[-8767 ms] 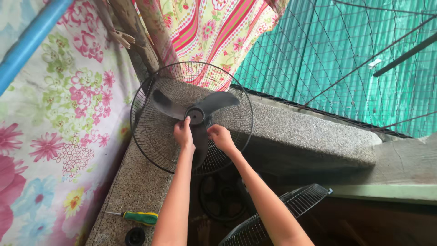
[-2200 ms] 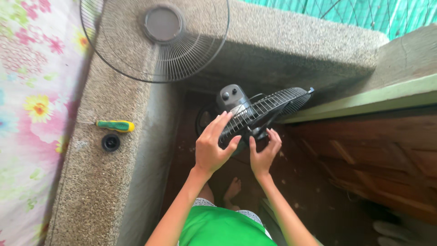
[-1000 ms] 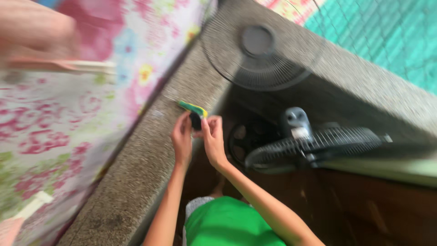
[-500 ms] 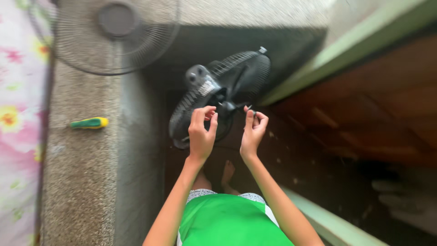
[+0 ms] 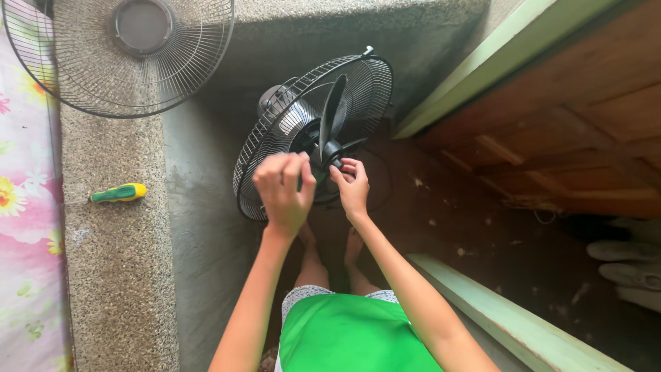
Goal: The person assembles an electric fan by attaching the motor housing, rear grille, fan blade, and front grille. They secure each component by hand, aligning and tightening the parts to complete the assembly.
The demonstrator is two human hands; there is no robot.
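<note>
Low on the floor beside the stone ledge, the left hand (image 5: 282,189) cups the rear fan guard (image 5: 310,131) steady while the right hand (image 5: 351,187) pinches the blade hub (image 5: 333,153), fingers pressed together.

Black wire fan guard (image 5: 275,138) (glossy metal) beside rough speckled stone ledge (image 5: 117,275).

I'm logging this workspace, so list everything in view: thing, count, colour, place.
fan with rear guard and blade: one, black, on the floor below the ledge
loose front guard: one, grey wire, lying on the ledge, top left
screwdriver: one, green and yellow handle, on the ledge
stone ledge: one, speckled grey, left side
floral cloth: one, pink and white, far left
sandals: pale, count unclear, right edge
left hand: at the guard's lower front
right hand: fingers at the blade hub
</note>
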